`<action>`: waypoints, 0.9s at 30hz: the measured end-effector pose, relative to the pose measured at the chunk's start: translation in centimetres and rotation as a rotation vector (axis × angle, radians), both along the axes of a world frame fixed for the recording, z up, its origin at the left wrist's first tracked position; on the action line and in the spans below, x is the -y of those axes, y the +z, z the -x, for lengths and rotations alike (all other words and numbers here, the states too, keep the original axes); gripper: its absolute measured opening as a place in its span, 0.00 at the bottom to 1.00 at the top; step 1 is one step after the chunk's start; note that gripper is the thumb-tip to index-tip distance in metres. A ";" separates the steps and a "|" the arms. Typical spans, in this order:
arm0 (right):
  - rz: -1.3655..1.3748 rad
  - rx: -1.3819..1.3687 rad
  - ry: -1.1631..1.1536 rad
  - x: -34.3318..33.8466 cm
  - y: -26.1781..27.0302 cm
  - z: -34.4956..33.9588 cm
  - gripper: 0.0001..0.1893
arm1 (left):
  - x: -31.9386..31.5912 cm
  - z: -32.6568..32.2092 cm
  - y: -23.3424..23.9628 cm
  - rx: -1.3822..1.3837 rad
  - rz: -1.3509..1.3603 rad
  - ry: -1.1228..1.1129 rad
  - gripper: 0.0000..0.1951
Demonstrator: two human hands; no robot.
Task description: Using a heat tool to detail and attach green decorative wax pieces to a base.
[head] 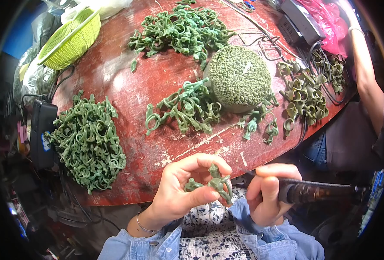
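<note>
My left hand (182, 187) pinches a green wax ring piece (216, 182) between thumb and fingers, just off the table's near edge. The piece has a knobbed top and curved bands; part of it is hidden by my fingers. To its right, my right hand (271, 191) grips a pen-like tool (318, 191) with a thick dark handle. Its thin tip points left towards the piece; I cannot tell whether they touch. Beyond my hands, a loose heap of green ring pieces (187, 109) lies against a round block (240, 76) whose top is coated in green crumbs.
A red worn table (136, 143) bears a dense ring pile (89, 143) at left and another (183, 29) at the back. Olive curled pieces (304, 94) lie at right, near cables and a black box (304, 21). A lime basket (70, 40) sits back left. Another person's arm (366, 65) is at right.
</note>
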State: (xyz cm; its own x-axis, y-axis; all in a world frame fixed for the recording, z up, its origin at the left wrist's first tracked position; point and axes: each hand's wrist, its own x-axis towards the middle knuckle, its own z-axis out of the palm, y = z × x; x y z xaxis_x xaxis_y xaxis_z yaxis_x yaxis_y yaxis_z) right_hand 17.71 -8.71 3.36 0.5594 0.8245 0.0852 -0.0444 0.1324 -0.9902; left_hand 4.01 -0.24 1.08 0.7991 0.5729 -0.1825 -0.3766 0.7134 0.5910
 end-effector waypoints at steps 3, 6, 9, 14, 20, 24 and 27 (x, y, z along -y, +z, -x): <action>-0.054 -0.032 -0.012 0.0 0.3 -0.1 0.08 | -0.2 -0.3 0.1 0.005 0.020 -0.018 0.19; -0.020 -0.118 0.081 -0.1 0.8 -0.5 0.07 | -0.3 -1.0 -0.1 -0.031 -0.020 -0.028 0.19; 0.065 -0.112 0.205 -0.6 1.3 -1.5 0.05 | 0.0 -1.7 -0.1 -0.199 -0.231 0.122 0.22; -0.132 -0.365 0.159 -1.0 -0.5 0.6 0.10 | 0.4 -0.8 -0.5 -0.263 -0.234 0.146 0.24; -0.095 -0.150 -0.129 -1.3 -0.4 0.4 0.04 | -0.1 -1.5 -1.3 -0.194 -0.282 0.135 0.25; -0.075 -0.222 -0.041 -1.3 0.6 0.3 0.05 | -0.3 -1.2 -1.1 -0.212 -0.224 0.120 0.22; -0.046 -0.142 -0.110 -1.9 -0.2 0.7 0.05 | -0.5 -1.2 -1.7 -0.213 -0.257 0.158 0.23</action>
